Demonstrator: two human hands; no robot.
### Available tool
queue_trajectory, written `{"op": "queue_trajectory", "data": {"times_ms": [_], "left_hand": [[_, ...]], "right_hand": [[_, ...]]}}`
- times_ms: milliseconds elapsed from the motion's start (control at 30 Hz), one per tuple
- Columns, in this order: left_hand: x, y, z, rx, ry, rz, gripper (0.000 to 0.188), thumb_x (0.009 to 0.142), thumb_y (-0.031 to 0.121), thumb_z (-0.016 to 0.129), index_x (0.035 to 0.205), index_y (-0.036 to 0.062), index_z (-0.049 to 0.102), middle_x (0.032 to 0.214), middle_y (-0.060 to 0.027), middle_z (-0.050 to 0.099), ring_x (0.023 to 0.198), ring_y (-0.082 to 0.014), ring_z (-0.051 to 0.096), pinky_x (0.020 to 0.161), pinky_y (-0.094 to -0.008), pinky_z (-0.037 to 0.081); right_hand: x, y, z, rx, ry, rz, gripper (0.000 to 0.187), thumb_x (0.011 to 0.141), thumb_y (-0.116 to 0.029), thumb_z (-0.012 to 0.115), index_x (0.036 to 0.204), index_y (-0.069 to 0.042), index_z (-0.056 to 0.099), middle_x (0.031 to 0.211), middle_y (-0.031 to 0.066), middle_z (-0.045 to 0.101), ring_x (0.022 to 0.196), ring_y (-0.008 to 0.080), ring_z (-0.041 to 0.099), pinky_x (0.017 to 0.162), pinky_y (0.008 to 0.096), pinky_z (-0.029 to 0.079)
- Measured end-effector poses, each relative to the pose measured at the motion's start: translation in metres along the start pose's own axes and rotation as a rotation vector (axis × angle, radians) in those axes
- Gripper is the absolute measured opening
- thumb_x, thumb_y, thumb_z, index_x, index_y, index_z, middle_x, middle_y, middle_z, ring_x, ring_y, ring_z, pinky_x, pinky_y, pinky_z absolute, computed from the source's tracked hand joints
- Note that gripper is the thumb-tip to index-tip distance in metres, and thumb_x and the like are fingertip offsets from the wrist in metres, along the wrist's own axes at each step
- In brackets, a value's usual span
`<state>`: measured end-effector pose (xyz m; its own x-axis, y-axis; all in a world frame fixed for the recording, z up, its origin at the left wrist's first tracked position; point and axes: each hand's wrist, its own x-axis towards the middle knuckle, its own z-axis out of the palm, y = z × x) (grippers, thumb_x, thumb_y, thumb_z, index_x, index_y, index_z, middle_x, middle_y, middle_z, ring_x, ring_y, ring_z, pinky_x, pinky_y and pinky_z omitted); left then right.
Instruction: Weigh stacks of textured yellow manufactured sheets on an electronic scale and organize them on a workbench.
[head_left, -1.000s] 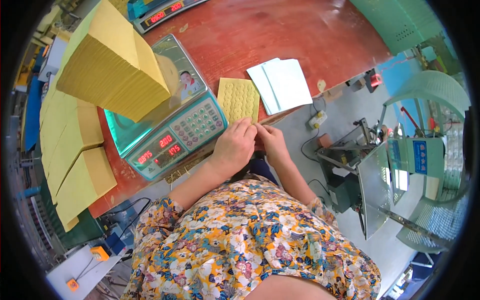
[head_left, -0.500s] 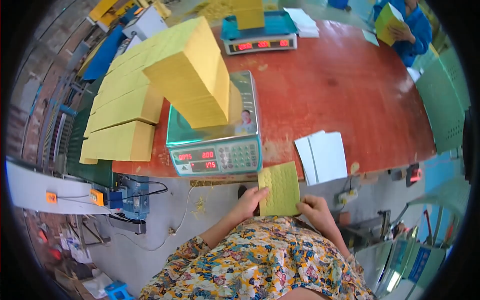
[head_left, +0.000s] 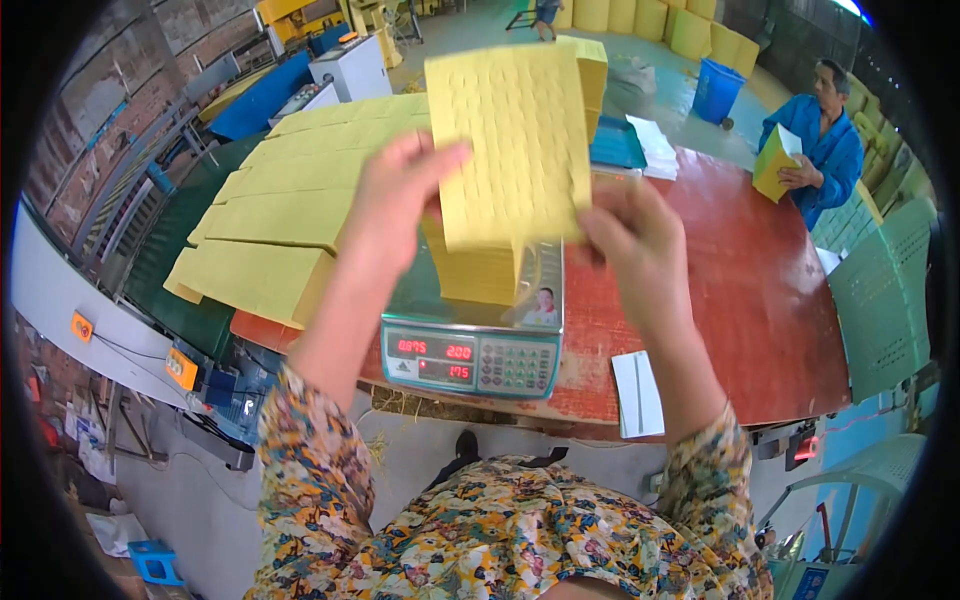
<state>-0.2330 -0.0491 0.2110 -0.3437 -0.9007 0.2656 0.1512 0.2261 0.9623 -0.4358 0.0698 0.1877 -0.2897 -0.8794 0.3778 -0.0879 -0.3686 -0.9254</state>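
Observation:
My left hand (head_left: 393, 195) and my right hand (head_left: 640, 245) are raised above the red table. Between them they hold up a yellow paper sheet (head_left: 515, 140) with rows of wavy embossed marks; I cannot tell whether it is one sheet or a thin bundle. The left fingers pinch its left edge, the right fingers its lower right corner. Behind the paper a tall stack of yellow paper (head_left: 480, 278) stands on a digital scale (head_left: 470, 362) with red lit figures. The sheet hides the upper part of the stack.
Rows of yellow paper stacks (head_left: 270, 222) lie to the left. White sheets (head_left: 636, 393) rest on the red table (head_left: 740, 280) beside my right forearm. At the far right a person in blue (head_left: 830, 150) holds a yellow block. A blue bin (head_left: 717, 92) stands beyond.
Both hands have lifted the yellow sheet from near my body up in front of the stack on the scale. My view has tilted up, showing more of the room.

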Motion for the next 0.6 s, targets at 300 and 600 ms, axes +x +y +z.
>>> {"op": "queue_trajectory", "data": {"times_ms": [300, 600], "left_hand": [[0.138, -0.008, -0.085, 0.327, -0.193, -0.249, 0.019, 0.09, 0.031, 0.064, 0.084, 0.0131, 0.06, 0.07, 0.0015, 0.059, 0.055, -0.0088, 0.054, 0.047, -0.0254, 0.038], [0.137, -0.036, -0.091, 0.391, -0.26, -0.236, 0.026, 0.09, 0.032, 0.064, 0.073, 0.0151, 0.054, 0.06, 0.0027, 0.052, 0.047, -0.0083, 0.047, 0.042, -0.0235, 0.031]], "right_hand": [[0.11, 0.024, 0.063, -0.116, -0.022, 0.067, 0.039, 0.087, -0.005, 0.064, 0.124, 0.003, 0.053, 0.073, 0.0059, 0.062, 0.056, 0.0088, 0.055, 0.05, 0.022, 0.042], [0.103, 0.039, 0.074, -0.178, 0.036, 0.025, 0.036, 0.087, -0.003, 0.063, 0.122, 0.003, 0.056, 0.072, 0.0034, 0.059, 0.059, 0.0079, 0.055, 0.054, 0.0213, 0.043]]}}
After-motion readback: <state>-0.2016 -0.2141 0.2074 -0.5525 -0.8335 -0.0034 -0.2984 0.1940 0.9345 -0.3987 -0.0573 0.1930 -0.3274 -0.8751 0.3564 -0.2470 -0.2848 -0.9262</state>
